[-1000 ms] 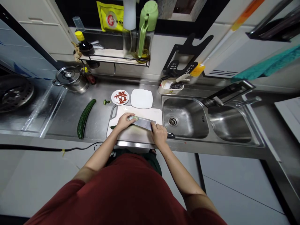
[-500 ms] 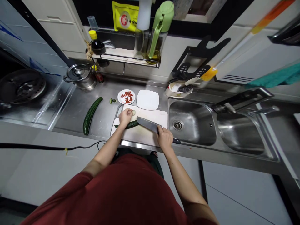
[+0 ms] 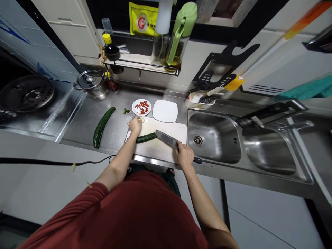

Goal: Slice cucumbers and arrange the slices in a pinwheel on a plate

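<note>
My right hand (image 3: 185, 154) is wrapped around the black handle of a kitchen knife with a broad blade (image 3: 167, 139). The blade's tip lies by the cut end of a dark green cucumber (image 3: 146, 138) on the white cutting board (image 3: 168, 154). At the board's upper left, my left hand (image 3: 135, 126) pinches a pale cucumber slice (image 3: 142, 120) at its fingertips. The left forearm covers the cucumber's other end. Just above the board are a plate of chopped red pieces (image 3: 141, 107) and a bare white square plate (image 3: 165, 111).
A whole cucumber (image 3: 102, 129) lies left of the board, and small green cucumber ends (image 3: 125, 111) sit near the round plate. A double sink (image 3: 215, 138) adjoins the board's right side. A lidded steel pot (image 3: 92, 84) stands at the back left, below a bottle shelf (image 3: 140, 64).
My left hand has moved left and away from the cucumber, toward the board's upper left corner, carrying the slice. The knife remains near the cucumber's cut end.
</note>
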{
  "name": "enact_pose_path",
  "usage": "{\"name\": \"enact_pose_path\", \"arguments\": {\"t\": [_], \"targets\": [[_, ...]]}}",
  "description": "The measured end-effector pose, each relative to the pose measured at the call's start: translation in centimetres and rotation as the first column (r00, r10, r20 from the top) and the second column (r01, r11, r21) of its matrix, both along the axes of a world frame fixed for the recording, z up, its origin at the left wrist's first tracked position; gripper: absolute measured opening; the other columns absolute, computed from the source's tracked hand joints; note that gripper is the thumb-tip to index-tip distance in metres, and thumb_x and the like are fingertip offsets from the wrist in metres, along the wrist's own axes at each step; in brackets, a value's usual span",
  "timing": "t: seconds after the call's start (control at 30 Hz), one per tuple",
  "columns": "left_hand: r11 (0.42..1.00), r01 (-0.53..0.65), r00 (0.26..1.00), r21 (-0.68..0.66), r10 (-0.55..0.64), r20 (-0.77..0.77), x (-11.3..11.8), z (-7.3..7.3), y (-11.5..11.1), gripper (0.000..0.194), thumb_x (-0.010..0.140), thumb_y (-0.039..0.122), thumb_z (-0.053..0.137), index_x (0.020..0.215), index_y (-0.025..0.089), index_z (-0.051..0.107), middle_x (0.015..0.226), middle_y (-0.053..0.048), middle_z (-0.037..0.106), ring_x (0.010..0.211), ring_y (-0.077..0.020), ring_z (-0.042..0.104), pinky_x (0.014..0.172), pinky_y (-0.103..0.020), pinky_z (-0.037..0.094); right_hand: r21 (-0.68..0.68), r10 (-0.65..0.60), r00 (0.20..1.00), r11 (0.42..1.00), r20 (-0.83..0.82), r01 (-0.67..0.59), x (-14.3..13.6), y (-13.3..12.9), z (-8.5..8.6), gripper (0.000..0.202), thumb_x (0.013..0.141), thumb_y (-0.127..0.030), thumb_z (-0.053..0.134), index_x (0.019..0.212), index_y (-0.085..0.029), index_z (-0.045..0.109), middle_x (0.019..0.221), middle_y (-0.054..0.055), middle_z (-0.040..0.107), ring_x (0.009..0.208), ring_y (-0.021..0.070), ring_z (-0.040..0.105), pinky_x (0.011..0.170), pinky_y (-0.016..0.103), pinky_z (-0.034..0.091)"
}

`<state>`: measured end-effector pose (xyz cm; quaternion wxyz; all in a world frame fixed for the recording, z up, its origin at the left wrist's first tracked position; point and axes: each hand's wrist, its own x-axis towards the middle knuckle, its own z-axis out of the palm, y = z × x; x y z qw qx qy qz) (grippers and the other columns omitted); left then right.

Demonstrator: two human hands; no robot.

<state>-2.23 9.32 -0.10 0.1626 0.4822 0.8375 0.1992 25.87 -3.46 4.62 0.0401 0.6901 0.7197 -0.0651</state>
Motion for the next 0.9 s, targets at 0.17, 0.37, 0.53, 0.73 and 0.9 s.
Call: {"name": "enact_pose_path", "arguments": {"t": [0.17, 0.37, 0.53, 0.73, 0.9], "targets": [[0.999, 0.042, 0.996, 0.018, -0.041, -0.073, -0.2, -0.1, 0.1, 0.020, 0.082, 0.023, 0.052, 0.098, 0.026, 0.063, 0.090, -0.004, 0.070, 0.098, -0.0251, 0.059, 0.091, -0.041, 0.032, 0.003, -0.017, 1.000, 1.000, -0.009, 0.017, 0.3, -0.2, -0.2, 0.039, 0.085, -0.024, 0.055, 0.124, -0.020, 0.056, 0.100, 0.008, 0.066, 0.090, 0.0211, 0.059, 0.078, 0.029, 0.035], [0.998, 0.059, 0.987, 0.010, -0.056, -0.153, -0.2, -0.1, 0.0, 0.020, 0.085, 0.027, 0.048, 0.086, 0.023, 0.067, 0.099, -0.009, 0.068, 0.102, -0.0286, 0.056, 0.089, -0.045, 0.032, -0.012, -0.018, 0.999, 1.000, -0.034, 0.018, 0.4, -0.2, -0.5, 0.038, 0.086, -0.024, 0.053, 0.123, -0.021, 0.057, 0.099, 0.008, 0.067, 0.088, 0.0204, 0.059, 0.078, 0.028, 0.035], [0.997, 0.048, 0.994, 0.052, -0.043, -0.097, 0.2, 0.6, -1.1, 0.022, 0.086, 0.034, 0.051, 0.100, 0.027, 0.067, 0.100, -0.007, 0.068, 0.102, -0.0279, 0.056, 0.089, -0.044, 0.034, 0.000, -0.057, 0.995, 0.998, -0.079, 0.057, 0.2, 0.0, -0.6, 0.035, 0.087, -0.026, 0.052, 0.121, -0.022, 0.059, 0.098, 0.008, 0.068, 0.086, 0.0200, 0.060, 0.074, 0.027, 0.035], [0.935, 0.298, 0.954, 0.193, -0.294, -0.051, 1.6, 1.5, -4.5, 0.025, 0.089, 0.034, 0.050, 0.103, 0.024, 0.068, 0.099, -0.007, 0.067, 0.098, -0.0234, 0.057, 0.087, -0.036, 0.039, -0.088, -0.139, 0.968, 0.989, -0.207, 0.123, -0.5, 0.3, -0.4, 0.029, 0.093, -0.034, 0.044, 0.115, -0.027, 0.063, 0.098, 0.005, 0.069, 0.081, 0.0184, 0.061, 0.065, 0.025, 0.032], [0.818, 0.521, 0.851, 0.242, -0.520, -0.073, 2.3, 1.4, -7.4, 0.026, 0.091, 0.037, 0.049, 0.099, 0.023, 0.069, 0.099, -0.006, 0.067, 0.096, -0.0206, 0.057, 0.089, -0.034, 0.040, -0.215, -0.064, 0.968, 0.977, -0.242, 0.011, -1.4, 0.9, 0.0, 0.031, 0.096, -0.036, 0.038, 0.109, -0.021, 0.062, 0.092, 0.006, 0.070, 0.083, 0.0190, 0.062, 0.065, 0.025, 0.032]]}}
